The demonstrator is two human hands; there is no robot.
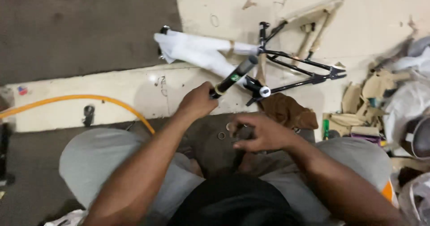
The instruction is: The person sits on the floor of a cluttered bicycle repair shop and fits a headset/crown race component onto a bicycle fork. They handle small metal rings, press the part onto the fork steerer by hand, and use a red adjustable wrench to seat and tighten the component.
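Left hand (197,101) is closed around the lower end of a black tube (234,77). The tube angles up and away from the fist, with a tan band just above the grip and a green mark midway along it. Its far end points toward the bike frame.

Right hand (262,132) sits lower and to the right of the left, fingers curled down over small parts on the dark floor patch between the knees. Whether it pinches anything cannot be told; the fingertips hide what lies beneath. Just left of this hand lies a small metal ring (221,136), apart from the fingers. A second ring-like piece (230,126) shows at the fingertips, partly covered.

Beyond both hands, a black bike frame (304,67) lies flat on the pale floor (380,15). White wrapping (197,51) covers its front tube, directly past the tip of the held tube. A brown rag (286,110) lies just beyond the right hand, near the frame's lower end.

Far right of the right hand: torn cardboard (371,91) and plastic bags (407,105) in a heap. Left of the left hand, an orange hose (80,99) curves across the floor.

Grey trousers (98,159) cover both knees, flanking the arms.
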